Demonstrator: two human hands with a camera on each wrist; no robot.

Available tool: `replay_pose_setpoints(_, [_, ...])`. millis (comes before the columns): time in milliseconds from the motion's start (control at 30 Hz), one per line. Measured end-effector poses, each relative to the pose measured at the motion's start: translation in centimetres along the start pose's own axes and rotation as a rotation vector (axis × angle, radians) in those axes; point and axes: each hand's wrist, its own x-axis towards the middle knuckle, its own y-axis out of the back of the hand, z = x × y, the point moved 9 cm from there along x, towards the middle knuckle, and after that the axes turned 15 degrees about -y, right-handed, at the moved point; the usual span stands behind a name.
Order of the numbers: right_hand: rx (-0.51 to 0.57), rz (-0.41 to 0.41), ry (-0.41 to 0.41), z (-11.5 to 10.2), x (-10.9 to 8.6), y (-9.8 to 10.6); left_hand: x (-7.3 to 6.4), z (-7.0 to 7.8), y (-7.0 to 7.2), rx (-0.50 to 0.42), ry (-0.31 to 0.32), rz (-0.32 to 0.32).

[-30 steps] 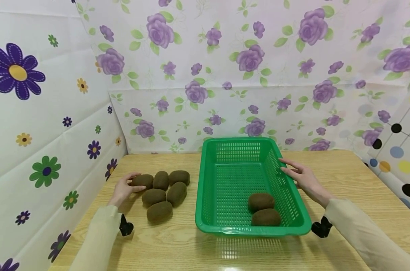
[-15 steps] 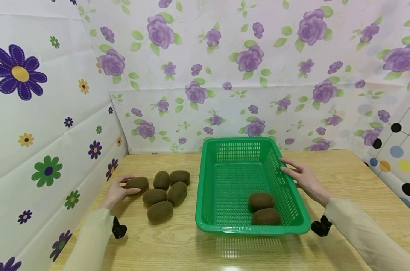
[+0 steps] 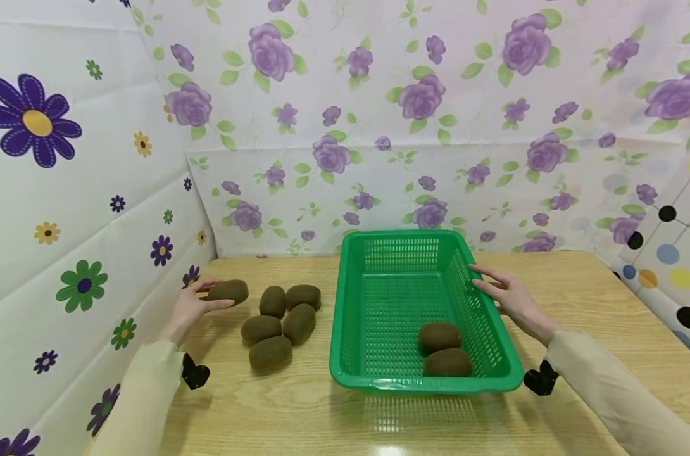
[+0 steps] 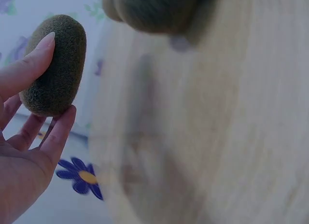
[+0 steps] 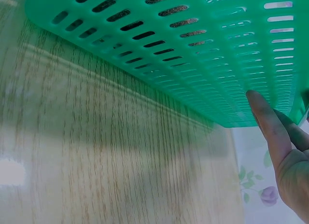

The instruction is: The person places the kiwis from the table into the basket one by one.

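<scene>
A brown kiwi (image 3: 228, 292) is pinched between the thumb and fingers of my left hand (image 3: 188, 309), above the table at the left. The left wrist view shows the thumb (image 4: 36, 64) along one side of this fuzzy kiwi (image 4: 60, 72) and fingertips at its lower end. Several other kiwis (image 3: 271, 353) lie clustered on the table just right of that hand. My right hand (image 3: 516, 304) holds the right rim of a green plastic basket (image 3: 338, 329). In the right wrist view, a finger (image 5: 265, 118) lies against the basket's slotted outer wall. Two kiwis (image 3: 447, 363) rest in the basket's near right corner.
The wood-grain table (image 3: 276, 418) carries everything. A flowered cloth (image 3: 379, 126) hangs behind its back edge, and another patterned cloth (image 3: 94, 190) rises close beside my left arm. To the right stands a dotted cloth (image 3: 675, 266).
My left hand has drawn one kiwi leftward away from the cluster, then raised it from the table. The right hand, the basket and the two kiwis inside keep their places.
</scene>
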Motion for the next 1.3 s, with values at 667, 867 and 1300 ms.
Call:
replay_pose_setpoints(667, [-0.006, 0.021, 0.007, 0.1, 0.1, 0.2, 2.3, 5.3, -2.4, -0.157, 0.020, 0.006])
replay_pose_setpoints(867, [-0.014, 0.002, 0.013, 0.2, 0.1, 0.1, 3.2, 7.2, -3.8, -0.181, 0.009, -0.024])
replay_pose_setpoints(1300, [-0.007, 0.005, 0.013, 0.1, 0.1, 0.1, 5.1, 12.1, -6.6, -0.231, -0.075, -0.061])
